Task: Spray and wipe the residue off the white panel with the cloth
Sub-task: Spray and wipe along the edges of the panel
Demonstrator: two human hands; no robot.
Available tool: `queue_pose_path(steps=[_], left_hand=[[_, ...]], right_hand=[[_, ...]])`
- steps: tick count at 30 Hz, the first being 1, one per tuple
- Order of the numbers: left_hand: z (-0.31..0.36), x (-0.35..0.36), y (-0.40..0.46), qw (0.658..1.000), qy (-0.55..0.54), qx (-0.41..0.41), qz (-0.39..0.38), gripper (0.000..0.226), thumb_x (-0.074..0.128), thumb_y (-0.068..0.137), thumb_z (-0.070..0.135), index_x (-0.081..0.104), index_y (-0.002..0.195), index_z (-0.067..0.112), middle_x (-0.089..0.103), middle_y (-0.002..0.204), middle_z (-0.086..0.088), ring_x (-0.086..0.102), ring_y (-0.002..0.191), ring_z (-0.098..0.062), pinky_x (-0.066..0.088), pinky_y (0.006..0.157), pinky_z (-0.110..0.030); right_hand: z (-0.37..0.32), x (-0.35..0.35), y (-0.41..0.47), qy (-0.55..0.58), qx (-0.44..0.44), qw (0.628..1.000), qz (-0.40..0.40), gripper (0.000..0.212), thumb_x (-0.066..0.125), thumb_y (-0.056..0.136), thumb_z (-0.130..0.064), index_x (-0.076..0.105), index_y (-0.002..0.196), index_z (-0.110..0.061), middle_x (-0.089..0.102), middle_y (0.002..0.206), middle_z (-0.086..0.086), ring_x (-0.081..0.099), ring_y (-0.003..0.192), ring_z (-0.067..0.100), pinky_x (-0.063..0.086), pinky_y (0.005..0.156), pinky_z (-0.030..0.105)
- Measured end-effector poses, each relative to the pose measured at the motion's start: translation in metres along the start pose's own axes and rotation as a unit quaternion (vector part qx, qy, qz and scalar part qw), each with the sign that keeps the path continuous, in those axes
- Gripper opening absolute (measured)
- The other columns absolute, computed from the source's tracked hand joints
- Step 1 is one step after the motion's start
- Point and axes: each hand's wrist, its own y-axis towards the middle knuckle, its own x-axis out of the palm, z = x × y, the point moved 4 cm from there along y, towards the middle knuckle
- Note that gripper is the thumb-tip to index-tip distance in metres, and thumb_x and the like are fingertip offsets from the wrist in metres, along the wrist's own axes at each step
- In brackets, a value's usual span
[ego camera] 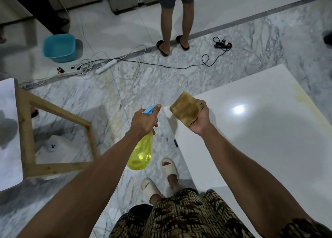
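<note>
- Left hand (143,120): fingers wrapped round yellow spray bottle (141,155), over floor
- Right hand (201,120): fingers gripping brown cloth (185,110)
- White panel (260,130): at 3 o'clock, yellowish residue (299,95) along far edge

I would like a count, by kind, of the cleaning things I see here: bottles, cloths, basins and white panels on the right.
Spray bottle, yellow with a blue nozzle, held by the left hand: 1
Cloth, brownish and folded, held by the right hand: 1
Basin, blue, on the floor: 1
White panel with yellowish residue: 1
Total: 4
</note>
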Motion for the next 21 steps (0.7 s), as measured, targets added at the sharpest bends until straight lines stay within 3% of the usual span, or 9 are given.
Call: queue_pose_path(steps=[6,9,11,13,16,17,18,19,21], left_hand=[[-0.013,-0.008,-0.006,1.000,-0.006,0.003,-0.001,0.076,0.067,0.097,0.068,0.075,0.092,-0.007,0.077,0.071,-0.011,0.077,0.059,-0.027,0.069,0.061,-0.045],[-0.023,-0.013,-0.010,1.000,-0.005,-0.004,0.003,0.078,0.067,0.097,0.069,0.074,0.094,-0.009,0.078,0.071,-0.010,0.076,0.058,-0.028,0.069,0.064,-0.046],[-0.030,-0.017,-0.012,1.000,-0.009,-0.006,0.010,0.077,0.067,0.098,0.068,0.075,0.092,-0.009,0.078,0.073,-0.011,0.075,0.054,-0.027,0.068,0.061,-0.043],[-0.036,-0.022,-0.013,1.000,-0.023,-0.007,0.018,0.076,0.068,0.098,0.067,0.074,0.088,-0.008,0.078,0.074,-0.015,0.074,0.055,-0.027,0.066,0.054,-0.038],[-0.048,-0.030,-0.014,0.999,-0.027,-0.013,0.033,0.071,0.068,0.100,0.064,0.072,0.073,-0.001,0.077,0.073,-0.018,0.077,0.061,-0.034,0.065,0.053,-0.038],[-0.052,-0.033,-0.014,0.999,-0.024,-0.015,0.037,0.071,0.067,0.100,0.064,0.072,0.070,0.000,0.076,0.071,-0.016,0.077,0.062,-0.036,0.066,0.055,-0.039],[-0.058,-0.035,-0.014,0.999,-0.023,-0.020,0.040,0.072,0.066,0.100,0.065,0.072,0.069,0.000,0.076,0.068,-0.014,0.076,0.061,-0.037,0.067,0.058,-0.042],[-0.063,-0.037,-0.013,0.998,-0.027,-0.028,0.043,0.073,0.067,0.100,0.066,0.074,0.073,-0.002,0.076,0.068,-0.013,0.076,0.060,-0.036,0.068,0.059,-0.045],[-0.073,-0.041,-0.011,0.997,-0.037,-0.046,0.049,0.076,0.067,0.098,0.067,0.075,0.084,-0.007,0.076,0.070,-0.012,0.076,0.058,-0.034,0.068,0.058,-0.047]], right_hand=[[-0.016,-0.004,0.013,-0.157,-0.070,0.978,0.121,0.042,0.039,0.089,-0.044,0.067,0.105,-0.016,0.066,0.111,0.008,0.064,0.101,0.027,0.052,0.088,0.038],[-0.021,0.008,0.010,-0.377,-0.137,0.896,0.188,0.041,0.034,0.096,-0.042,0.065,0.103,-0.017,0.068,0.106,0.006,0.064,0.094,0.027,0.050,0.078,0.033],[-0.024,0.028,0.008,-0.497,-0.270,0.818,0.107,0.038,0.033,0.103,-0.036,0.065,0.114,-0.019,0.067,0.106,-0.010,0.062,0.086,0.022,0.050,0.071,0.024],[-0.015,0.037,0.016,-0.623,-0.362,0.689,-0.078,0.047,0.033,0.104,-0.048,0.053,0.139,-0.024,0.063,0.124,-0.012,0.065,0.098,0.025,0.054,0.086,0.034],[0.000,0.008,0.056,-0.873,-0.381,0.269,-0.143,0.058,0.020,0.101,-0.057,0.036,0.151,-0.032,0.035,0.159,0.007,0.030,0.146,0.036,0.015,0.117,0.060],[0.004,-0.002,0.060,-0.902,-0.356,0.186,-0.157,0.057,0.028,0.100,-0.052,0.032,0.153,-0.031,0.027,0.162,0.010,0.023,0.149,0.038,0.007,0.118,0.059],[0.008,-0.008,0.060,-0.925,-0.298,0.163,-0.169,0.063,0.041,0.096,-0.045,0.026,0.156,-0.031,0.020,0.164,0.009,0.016,0.151,0.038,0.003,0.119,0.057],[0.014,-0.014,0.056,-0.935,-0.248,0.188,-0.170,0.071,0.045,0.093,-0.039,0.018,0.157,-0.031,0.012,0.166,0.008,0.009,0.153,0.035,0.000,0.120,0.056],[0.023,-0.015,0.054,-0.914,-0.222,0.307,-0.145,0.070,0.033,0.092,-0.039,0.016,0.158,-0.022,0.010,0.166,0.009,0.007,0.153,0.032,0.009,0.121,0.057]])
